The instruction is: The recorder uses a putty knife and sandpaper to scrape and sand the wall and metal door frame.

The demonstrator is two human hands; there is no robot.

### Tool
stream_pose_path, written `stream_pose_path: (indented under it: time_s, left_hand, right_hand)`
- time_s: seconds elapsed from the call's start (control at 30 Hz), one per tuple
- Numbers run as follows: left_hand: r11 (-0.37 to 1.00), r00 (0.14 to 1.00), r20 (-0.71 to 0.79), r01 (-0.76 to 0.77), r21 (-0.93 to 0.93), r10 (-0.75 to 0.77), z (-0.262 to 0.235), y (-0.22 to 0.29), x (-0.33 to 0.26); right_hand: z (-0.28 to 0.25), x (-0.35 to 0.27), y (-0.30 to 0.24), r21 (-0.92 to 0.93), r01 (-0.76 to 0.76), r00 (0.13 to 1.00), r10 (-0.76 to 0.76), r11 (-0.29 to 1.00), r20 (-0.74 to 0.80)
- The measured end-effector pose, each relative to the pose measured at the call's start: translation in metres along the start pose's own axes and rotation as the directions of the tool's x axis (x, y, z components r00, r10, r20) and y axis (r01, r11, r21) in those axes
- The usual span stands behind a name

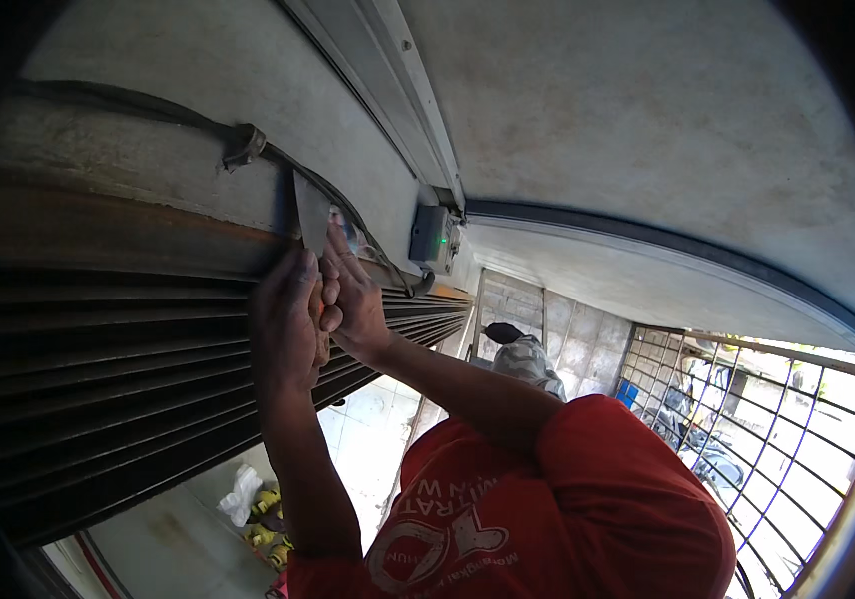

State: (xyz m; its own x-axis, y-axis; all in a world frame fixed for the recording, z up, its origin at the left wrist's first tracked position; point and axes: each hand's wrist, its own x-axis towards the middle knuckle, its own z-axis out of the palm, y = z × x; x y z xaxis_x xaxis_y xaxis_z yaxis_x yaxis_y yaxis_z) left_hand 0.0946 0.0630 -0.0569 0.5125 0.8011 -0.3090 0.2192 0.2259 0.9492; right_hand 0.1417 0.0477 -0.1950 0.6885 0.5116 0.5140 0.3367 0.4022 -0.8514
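The left hand, left of the middle of the frame, is clenched around the handle of a scraper; little of the handle shows between the fingers. The right hand lies just beside it, its fingers stretched up along the right of the blade; whether it also grips, I cannot tell. The scraper's flat grey blade points toward the top of the frame, its end near the wall and by a dark cable. Whether the blade touches the wall is unclear.

The cable runs from the upper left past a knot and down by the hands. Dark slats fill the left of the frame below a brown rail. Right of the hands sits a grey box with a green light. A red shirt fills the lower middle; a grille stands at lower right, and a white bag lies at lower left.
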Motion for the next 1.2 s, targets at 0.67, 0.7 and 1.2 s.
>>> stream_pose_path:
  time_s: [0.67, 0.7, 1.2]
  left_hand:
    - [0.993, 0.993, -0.050, 0.108, 0.041, -0.106, 0.015, -0.021, 0.022]
    - [0.983, 0.983, -0.060, 0.178, 0.042, -0.175, 0.003, -0.031, 0.011]
    - [0.979, 0.989, -0.039, 0.147, 0.139, -0.143, 0.027, -0.023, 0.024]
  right_hand:
    - [-0.003, -0.071, 0.104, -0.310, -0.359, 0.920, 0.390, 0.880, 0.040]
    - [0.005, -0.057, 0.066, -0.172, -0.272, 0.958, 0.284, 0.947, 0.044]
    - [-0.008, -0.057, 0.109, -0.060, -0.270, 0.950, 0.276, 0.961, 0.145]
